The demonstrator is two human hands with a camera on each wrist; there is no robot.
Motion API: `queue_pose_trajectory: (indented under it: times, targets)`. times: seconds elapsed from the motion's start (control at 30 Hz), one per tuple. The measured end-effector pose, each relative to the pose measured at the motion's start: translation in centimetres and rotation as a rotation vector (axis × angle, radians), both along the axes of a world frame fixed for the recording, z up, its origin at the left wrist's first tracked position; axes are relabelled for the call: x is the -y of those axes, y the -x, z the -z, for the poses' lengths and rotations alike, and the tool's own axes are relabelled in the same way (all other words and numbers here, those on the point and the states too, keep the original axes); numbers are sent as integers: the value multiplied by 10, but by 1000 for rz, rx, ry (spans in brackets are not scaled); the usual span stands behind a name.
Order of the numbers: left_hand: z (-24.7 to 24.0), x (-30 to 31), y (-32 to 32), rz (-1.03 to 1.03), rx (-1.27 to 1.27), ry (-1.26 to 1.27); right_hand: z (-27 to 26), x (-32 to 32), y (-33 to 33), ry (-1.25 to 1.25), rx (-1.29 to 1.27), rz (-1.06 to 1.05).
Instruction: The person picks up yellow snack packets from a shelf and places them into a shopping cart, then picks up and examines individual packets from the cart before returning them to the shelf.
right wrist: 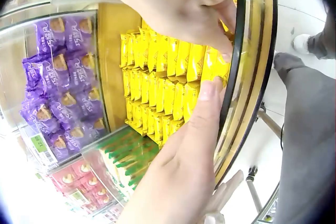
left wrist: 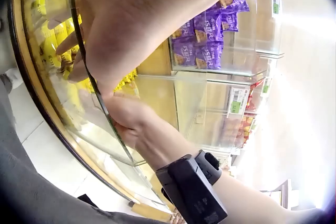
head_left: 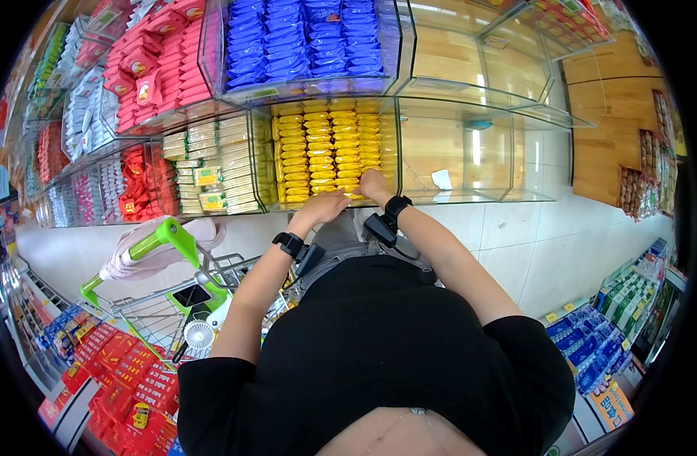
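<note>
Small yellow packets [head_left: 318, 148] stand in tight rows inside a glass-walled bin. Over the right front corner of these rows is my right hand [head_left: 374, 187], its fingers curled on a yellow packet [right wrist: 214, 65] at the front glass. Straddling the rim of that glass, my left hand [head_left: 323, 207] has its thumb [right wrist: 202, 108] inside against the front packets. Its other fingers extend straight on the outer side of the pane. In the left wrist view, the left hand [left wrist: 131, 14] crosses above the right wrist.
Blue-purple packets [head_left: 307, 38] fill the bin behind. Wafer-like packs [head_left: 204, 163] sit in the bin to the left. On the right, a glass bin [head_left: 455, 152] holds a white scrap. A shopping cart [head_left: 158, 311] with green handle parts stands at the left.
</note>
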State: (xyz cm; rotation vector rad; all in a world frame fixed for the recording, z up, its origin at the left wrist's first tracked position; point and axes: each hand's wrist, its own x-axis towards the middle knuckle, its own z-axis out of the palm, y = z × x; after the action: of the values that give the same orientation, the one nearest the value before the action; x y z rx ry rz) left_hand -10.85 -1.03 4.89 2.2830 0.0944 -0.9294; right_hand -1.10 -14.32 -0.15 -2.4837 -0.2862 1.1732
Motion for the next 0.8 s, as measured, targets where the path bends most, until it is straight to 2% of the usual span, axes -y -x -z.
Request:
queue_pose_trajectory:
  times: [0.2, 0.33, 0.43, 0.5, 0.53, 0.6, 0.63, 0.67, 0.73, 0.8]
  targets:
    - [-5, 1, -8, 112, -129, -77, 15, -5, 5, 146, 96, -11]
    - [-11, 1, -13, 114, -140, -70, 16, -4, 1, 133, 41, -87]
    - [-12, 3, -21, 55, -269, -116, 6, -3, -1, 96, 72, -93]
    - [-14, 2, -27, 106, -327, -138, -2, -1, -5, 28, -126, -14]
    - [-5, 2, -25, 106, -322, -137, -10, -2, -3, 29, -121, -14]
    - [17, 1, -21, 151, -195, -115, -22, -8, 5, 44, 288, -36]
    - [9, 0, -27, 149, -193, -115, -7, -11, 6, 12, 273, 148]
    - [1, -3, -34, 111, -228, -65, 8, -12, 0, 11, 275, 146]
    - [-1, -6, -33, 69, -266, -18, 12, -16, -13, -157, 40, 221]
    - [2, -9, -22, -162, 29, -15, 3, -19, -18, -193, -22, 257]
